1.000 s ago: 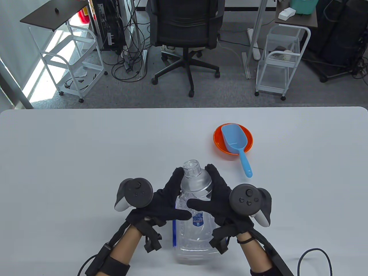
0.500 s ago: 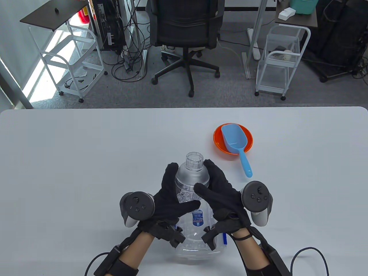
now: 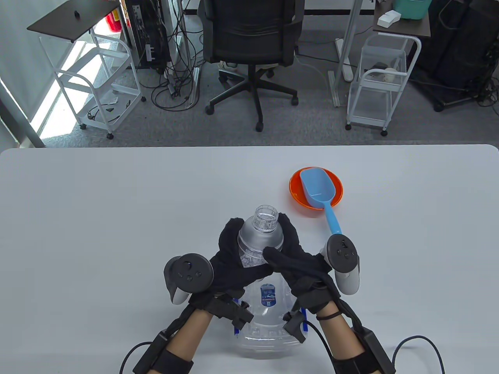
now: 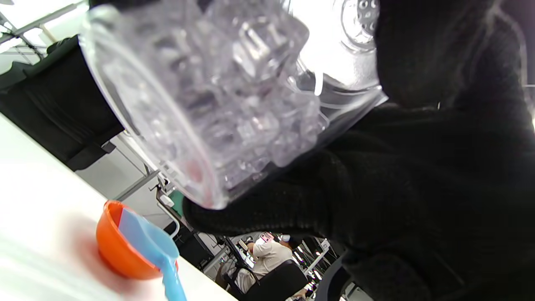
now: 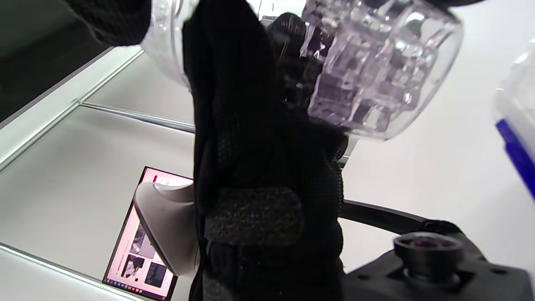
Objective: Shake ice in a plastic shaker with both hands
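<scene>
A clear plastic shaker (image 3: pixel 260 238) with a clear screw cap (image 3: pixel 266 218) holds ice cubes (image 3: pixel 249 259). My left hand (image 3: pixel 230 259) grips its left side and my right hand (image 3: pixel 298 259) grips its right side. Both thumbs cross over its front. The shaker is held in the air, tilted a little away from me, above a clear tub. In the left wrist view the shaker's ice-filled base (image 4: pixel 217 108) lies against my black glove (image 4: pixel 418 188). In the right wrist view the ice (image 5: pixel 376 71) shows beside my gloved fingers (image 5: pixel 250 125).
A clear plastic tub (image 3: pixel 267 337) with a blue label stands on the white table (image 3: pixel 97 218) right under my hands. An orange bowl (image 3: pixel 335 193) with a blue scoop (image 3: pixel 317 187) in it sits to the far right; the scoop handle points towards my right hand.
The shaker has moved a little away from me and to the right. Both hands have closed in around it, and the thumbs now overlap on its front. The right tracker has risen.
</scene>
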A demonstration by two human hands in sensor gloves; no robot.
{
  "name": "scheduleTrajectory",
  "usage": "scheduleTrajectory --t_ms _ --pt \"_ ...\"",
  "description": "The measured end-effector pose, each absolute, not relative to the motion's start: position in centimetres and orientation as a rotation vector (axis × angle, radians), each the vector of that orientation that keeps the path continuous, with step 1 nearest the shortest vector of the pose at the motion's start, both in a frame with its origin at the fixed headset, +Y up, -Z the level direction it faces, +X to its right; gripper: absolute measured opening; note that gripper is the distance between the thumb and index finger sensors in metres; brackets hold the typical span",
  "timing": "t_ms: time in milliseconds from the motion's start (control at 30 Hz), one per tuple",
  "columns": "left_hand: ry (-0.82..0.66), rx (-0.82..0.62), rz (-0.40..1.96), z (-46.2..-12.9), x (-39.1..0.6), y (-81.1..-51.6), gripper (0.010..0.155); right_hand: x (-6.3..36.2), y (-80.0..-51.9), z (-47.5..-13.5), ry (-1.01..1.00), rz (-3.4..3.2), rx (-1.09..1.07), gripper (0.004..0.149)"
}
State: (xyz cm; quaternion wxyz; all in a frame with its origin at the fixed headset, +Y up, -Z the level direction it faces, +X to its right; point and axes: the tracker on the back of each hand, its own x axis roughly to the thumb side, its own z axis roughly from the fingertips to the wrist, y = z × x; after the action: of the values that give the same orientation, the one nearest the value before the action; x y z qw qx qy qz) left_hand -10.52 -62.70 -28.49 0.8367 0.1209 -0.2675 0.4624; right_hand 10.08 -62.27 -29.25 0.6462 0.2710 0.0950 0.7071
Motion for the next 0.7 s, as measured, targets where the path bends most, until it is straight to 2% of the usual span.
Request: scheduleTrajectory --t_ms 133,267,400,500,567,633,700 --pt "-0.566 0.25 0.847 -27.9 -10.6 -59.0 0.108 10.2 -59.7 -28.6 0.071 1.737 0.685 0.1" --pt "-0.553 0.289 0.719 -26.7 -11.2 -57.9 0.111 9.2 -59.9 -28.1 -0.009 1.76 0.712 0.101" --pt "-0.52 0.15 0.74 -28.7 -11.7 -60.0 0.112 8.6 -62.3 -29.5 0.105 1.767 0.634 0.101" --pt "-0.504 -0.024 0.771 -30.3 -11.4 -62.8 0.117 8.6 -64.5 -30.4 0.23 1.764 0.57 0.104" --pt "-0.495 -0.046 0.799 -31.1 -11.2 -64.0 0.114 8.6 -65.6 -30.6 0.207 1.812 0.464 0.1" --pt "-0.483 -0.09 0.819 -31.5 -11.2 -64.7 0.114 8.5 -66.0 -30.7 0.237 1.803 0.452 0.101" --pt "-0.521 -0.05 0.85 -31.0 -11.3 -64.0 0.115 8.2 -64.5 -29.8 0.19 1.778 0.523 0.101"
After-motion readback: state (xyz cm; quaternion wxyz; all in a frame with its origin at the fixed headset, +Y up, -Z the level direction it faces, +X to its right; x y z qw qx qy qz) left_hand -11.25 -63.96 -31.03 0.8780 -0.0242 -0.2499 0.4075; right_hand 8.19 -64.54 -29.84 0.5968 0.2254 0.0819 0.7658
